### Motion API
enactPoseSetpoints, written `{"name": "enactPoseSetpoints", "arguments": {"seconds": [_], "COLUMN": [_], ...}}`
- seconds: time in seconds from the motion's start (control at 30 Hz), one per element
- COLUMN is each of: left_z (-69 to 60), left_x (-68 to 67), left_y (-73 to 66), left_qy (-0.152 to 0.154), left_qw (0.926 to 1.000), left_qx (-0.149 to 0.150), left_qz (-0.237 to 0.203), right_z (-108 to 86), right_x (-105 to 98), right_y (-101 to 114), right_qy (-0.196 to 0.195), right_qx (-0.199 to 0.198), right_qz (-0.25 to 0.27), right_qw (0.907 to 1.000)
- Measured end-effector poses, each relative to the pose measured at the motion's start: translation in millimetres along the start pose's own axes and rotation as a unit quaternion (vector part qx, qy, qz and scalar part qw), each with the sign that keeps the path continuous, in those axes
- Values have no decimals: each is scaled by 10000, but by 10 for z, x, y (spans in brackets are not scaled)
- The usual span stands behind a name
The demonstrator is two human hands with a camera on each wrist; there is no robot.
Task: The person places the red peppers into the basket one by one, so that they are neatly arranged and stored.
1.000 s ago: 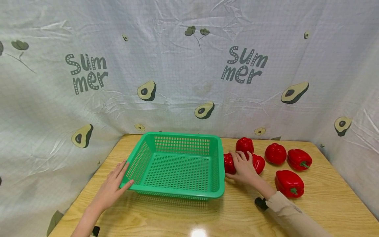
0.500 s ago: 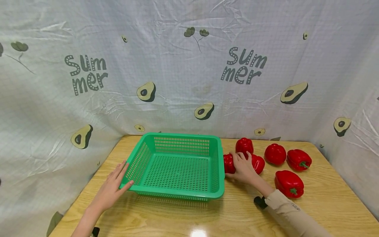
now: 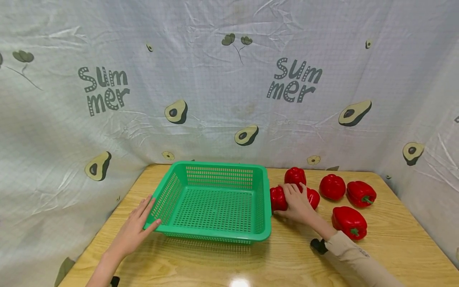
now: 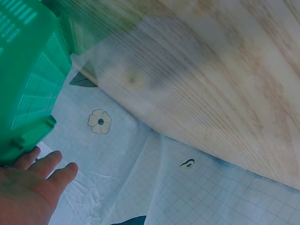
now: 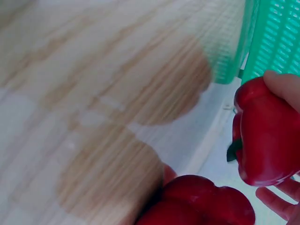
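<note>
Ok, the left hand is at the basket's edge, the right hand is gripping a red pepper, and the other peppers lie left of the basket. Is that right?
Not quite: the other peppers lie right of the basket, as the head view shows. The left hand is at the basket's edge and the right hand is gripping a red pepper, as you said.

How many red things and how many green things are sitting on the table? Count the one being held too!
Red peppers: 6, counting the one in the right hand
Green basket: 1
Total: 7
</note>
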State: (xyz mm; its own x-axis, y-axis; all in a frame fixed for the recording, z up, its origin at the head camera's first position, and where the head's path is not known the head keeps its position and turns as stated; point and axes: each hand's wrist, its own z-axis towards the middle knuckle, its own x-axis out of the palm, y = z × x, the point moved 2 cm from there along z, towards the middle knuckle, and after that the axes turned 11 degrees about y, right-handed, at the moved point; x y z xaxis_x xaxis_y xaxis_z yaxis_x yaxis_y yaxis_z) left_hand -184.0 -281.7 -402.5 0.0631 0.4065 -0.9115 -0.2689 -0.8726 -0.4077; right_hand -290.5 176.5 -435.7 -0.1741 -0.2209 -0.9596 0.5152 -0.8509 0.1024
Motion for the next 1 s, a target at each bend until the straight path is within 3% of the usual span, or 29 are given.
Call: {"name": "enactPoseSetpoints", "arguments": {"seconds": [0.43, 0.67, 1.0], "left_z": [16, 10, 8], "left_x": [11, 10, -5], "left_y": [18, 10, 0], "left_qy": [98, -105, 14], "left_qw": [9999, 9999, 10000], "left_qx": [-90, 95, 21], "left_qz": [-18, -12, -56], "right_z": [-63, -70, -43], "right_x": [-166, -294, -449], "right_y": [59, 53, 44], "right_qy": [-164, -104, -202], "right_qx": [-355, -415, -446], "right_qz": [372, 257, -65], "right_qw": [9985, 9988, 9988]}}
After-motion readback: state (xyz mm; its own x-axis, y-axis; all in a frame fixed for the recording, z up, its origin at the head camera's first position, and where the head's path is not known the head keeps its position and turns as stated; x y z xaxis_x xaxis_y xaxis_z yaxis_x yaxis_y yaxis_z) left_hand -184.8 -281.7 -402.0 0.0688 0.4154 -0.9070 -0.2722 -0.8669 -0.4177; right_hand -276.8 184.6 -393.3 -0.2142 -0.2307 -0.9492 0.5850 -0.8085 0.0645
